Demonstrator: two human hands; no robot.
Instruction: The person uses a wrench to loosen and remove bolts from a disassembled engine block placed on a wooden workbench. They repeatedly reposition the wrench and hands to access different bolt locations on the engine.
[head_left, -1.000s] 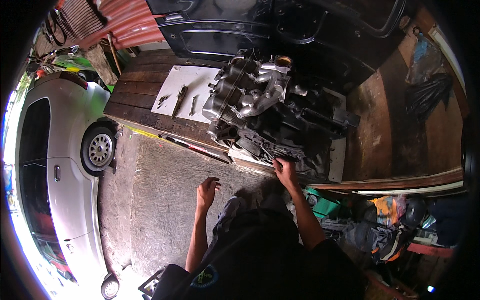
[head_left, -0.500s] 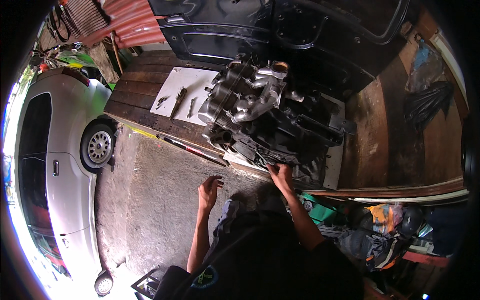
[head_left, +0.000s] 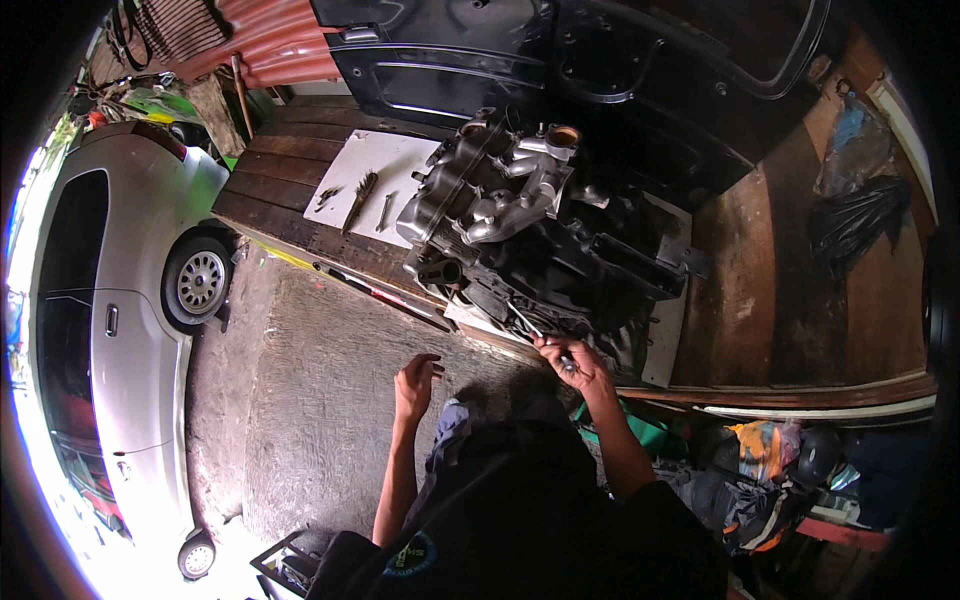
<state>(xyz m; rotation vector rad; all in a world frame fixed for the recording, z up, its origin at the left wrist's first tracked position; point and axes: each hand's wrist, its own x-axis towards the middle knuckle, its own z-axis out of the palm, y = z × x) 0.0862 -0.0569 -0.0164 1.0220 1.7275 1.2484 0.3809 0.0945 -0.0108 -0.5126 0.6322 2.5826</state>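
Running off the left rim, bent by the lens: a silver car (head_left: 110,330), its front wheel (head_left: 197,282) showing whole, its far side cut off. Lying between the car and the wooden desk (head_left: 290,195): a rough concrete floor (head_left: 300,400), blown out white at the lower left corner. Resting on the desk near its left end: a white board (head_left: 375,180) carrying a few small tools (head_left: 358,200), too small and dark for telling which kind. Hovering over the floor, just short of the desk edge: the left hand (head_left: 415,378), fingers loosely curled and narrow, gripping nothing visible. Sitting in the middle of the desk, tilted: an engine (head_left: 510,225), grey metal on its upper left, its lower right sinking into black shadow and hard to read. Reaching to the engine's near lower edge: the right hand (head_left: 575,362), fingers wrapped round a thin metal tool (head_left: 540,335), the tip getting lost among dark engine parts. Hiding the floor directly below: the person's own dark clothing. Standing behind the engine: a black car door (head_left: 600,60). Piling up at lower right, under the desk edge: bags and cloth (head_left: 770,470), jumbled beyond sorting.
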